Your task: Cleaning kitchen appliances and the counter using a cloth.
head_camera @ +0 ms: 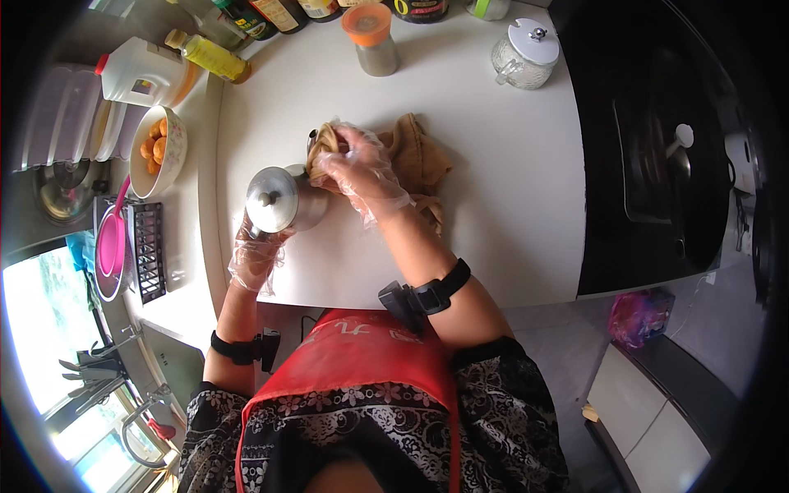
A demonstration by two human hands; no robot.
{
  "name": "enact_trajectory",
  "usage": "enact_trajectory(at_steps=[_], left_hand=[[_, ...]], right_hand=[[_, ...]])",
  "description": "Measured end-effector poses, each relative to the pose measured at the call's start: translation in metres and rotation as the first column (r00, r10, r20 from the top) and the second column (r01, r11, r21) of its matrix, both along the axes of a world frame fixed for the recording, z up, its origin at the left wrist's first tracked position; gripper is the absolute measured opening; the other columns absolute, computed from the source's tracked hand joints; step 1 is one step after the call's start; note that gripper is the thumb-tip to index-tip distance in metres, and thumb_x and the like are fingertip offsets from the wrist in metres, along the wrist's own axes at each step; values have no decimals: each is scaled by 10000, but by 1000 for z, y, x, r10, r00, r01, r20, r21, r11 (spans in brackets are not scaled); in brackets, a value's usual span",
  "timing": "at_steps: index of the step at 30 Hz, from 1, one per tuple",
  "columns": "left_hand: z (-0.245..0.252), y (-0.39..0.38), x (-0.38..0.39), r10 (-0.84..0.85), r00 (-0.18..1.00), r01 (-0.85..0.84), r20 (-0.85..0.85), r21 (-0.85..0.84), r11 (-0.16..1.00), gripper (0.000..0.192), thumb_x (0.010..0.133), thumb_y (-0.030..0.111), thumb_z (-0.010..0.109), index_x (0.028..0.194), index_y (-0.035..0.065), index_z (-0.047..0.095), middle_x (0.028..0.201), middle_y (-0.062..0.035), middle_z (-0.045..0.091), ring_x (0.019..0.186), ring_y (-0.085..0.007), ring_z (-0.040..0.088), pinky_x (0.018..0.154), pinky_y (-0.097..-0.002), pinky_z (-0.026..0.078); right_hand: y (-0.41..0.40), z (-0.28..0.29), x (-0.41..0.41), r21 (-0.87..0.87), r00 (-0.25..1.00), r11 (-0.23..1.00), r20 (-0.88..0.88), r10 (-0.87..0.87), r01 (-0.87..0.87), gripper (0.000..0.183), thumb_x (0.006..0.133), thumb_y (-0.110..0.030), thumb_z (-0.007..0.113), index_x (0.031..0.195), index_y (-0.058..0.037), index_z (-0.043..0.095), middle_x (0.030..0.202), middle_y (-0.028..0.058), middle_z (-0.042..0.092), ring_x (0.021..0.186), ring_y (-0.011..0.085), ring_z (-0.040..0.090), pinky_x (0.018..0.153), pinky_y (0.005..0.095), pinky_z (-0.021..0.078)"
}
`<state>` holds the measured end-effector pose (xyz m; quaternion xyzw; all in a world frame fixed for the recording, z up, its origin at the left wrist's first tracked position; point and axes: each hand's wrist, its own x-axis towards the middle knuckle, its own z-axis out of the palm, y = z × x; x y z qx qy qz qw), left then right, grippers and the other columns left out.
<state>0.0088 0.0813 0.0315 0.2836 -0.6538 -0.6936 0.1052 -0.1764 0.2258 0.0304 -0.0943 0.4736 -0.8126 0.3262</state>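
Note:
A shiny metal pot with a knobbed lid is tilted above the white countertop. My left hand, in a clear plastic glove, grips it from the near left side; the pot hides part of the fingers. My right hand, gloved the same way, clasps a bunched brown cloth against the pot's far side. The tip of what looks like a spout shows just beyond the bunched part. The rest of the cloth lies crumpled on the counter, behind and under my right wrist.
An orange-lidded jar and a glass jar with a white lid stand beyond the hands. Bottles line the back. A bowl of round orange-brown food sits left, near a pink strainer. A black cooktop adjoins the counter on the right.

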Motion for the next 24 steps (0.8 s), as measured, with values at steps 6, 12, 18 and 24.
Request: enact_trajectory(at_steps=[6, 12, 18, 24], left_hand=[[8, 4, -6, 9, 996, -6, 86, -35, 999, 662, 748, -30, 707, 1318, 81, 388, 1160, -53, 549, 1030, -145, 541, 863, -278, 480], [12, 10, -12, -55, 993, 68, 100, -135, 989, 663, 760, -11, 706, 1326, 70, 371, 1142, -50, 556, 1012, -131, 539, 851, -271, 470], [14, 8, -12, -123, 992, 126, 25, -201, 972, 639, 778, -22, 683, 1326, 60, 366, 1137, -59, 557, 1000, -126, 544, 836, -270, 473], [8, 3, -13, -100, 990, 121, 99, -239, 964, 598, 780, -37, 671, 1300, 37, 386, 1076, -63, 592, 959, -131, 573, 813, -265, 502]], right_hand=[[-4, -20, -3, 367, 641, 897, -756, 134, 245, 201, 723, -33, 637, 910, 33, 610, 822, 170, 602, 756, 310, 584, 709, 350, 477], [-10, -13, -7, -46, 990, 994, -104, 91, -96, 80, 778, -18, 631, 855, 3, 617, 738, 78, 606, 643, 112, 548, 616, 255, 458], [-8, 8, -1, 521, 788, 834, -586, 192, 184, 77, 760, -97, 635, 784, -24, 632, 704, 135, 624, 614, 225, 599, 574, 320, 473], [-5, 8, -12, 27, 979, 980, 55, 198, -200, 67, 804, -53, 527, 748, -31, 557, 593, 14, 502, 451, 103, 490, 391, 219, 371]])
